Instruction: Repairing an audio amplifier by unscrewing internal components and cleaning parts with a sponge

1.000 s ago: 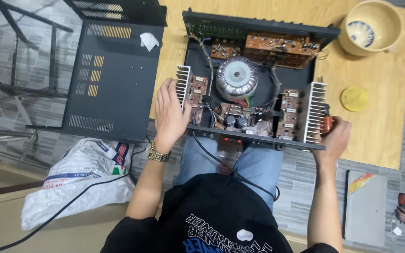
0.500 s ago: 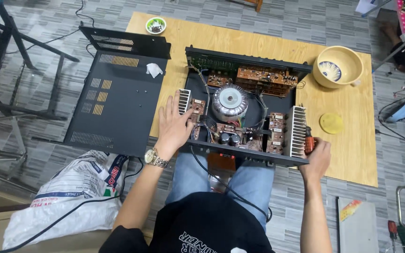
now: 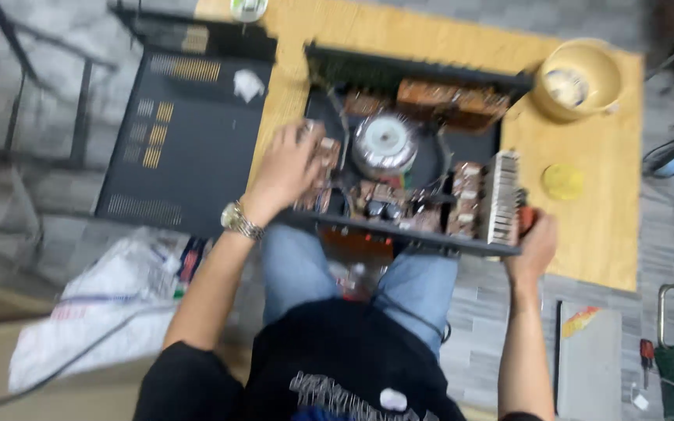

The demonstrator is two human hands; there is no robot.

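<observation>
Seen from above, a seated person leans over an opened amplifier (image 3: 415, 168), a wide black metal box with its lid off, lying flat on a low wooden desk (image 3: 587, 226) with its near edge over the person's knees. Its long axis runs left to right across the view, tilted slightly down to the right, and the open top faces up; the far wall points away from the person. The left hand (image 3: 282, 171) rests inside the left end, fingers spread over a circuit board beside the round silver transformer (image 3: 384, 144). The right hand (image 3: 536, 238) wraps the near right corner, fingers curled around the edge next to a finned metal heat sink (image 3: 502, 196). The box likely handles as heavy and stiff (the transformer weighs it toward the middle), with sharp sheet-metal edges and fragile boards and wires inside, so the outer frame at both ends seems the safe place to grip. The removed black lid (image 3: 173, 148) lies to the left, a yellow bowl (image 3: 579, 78) at the desk's far right corner.
</observation>
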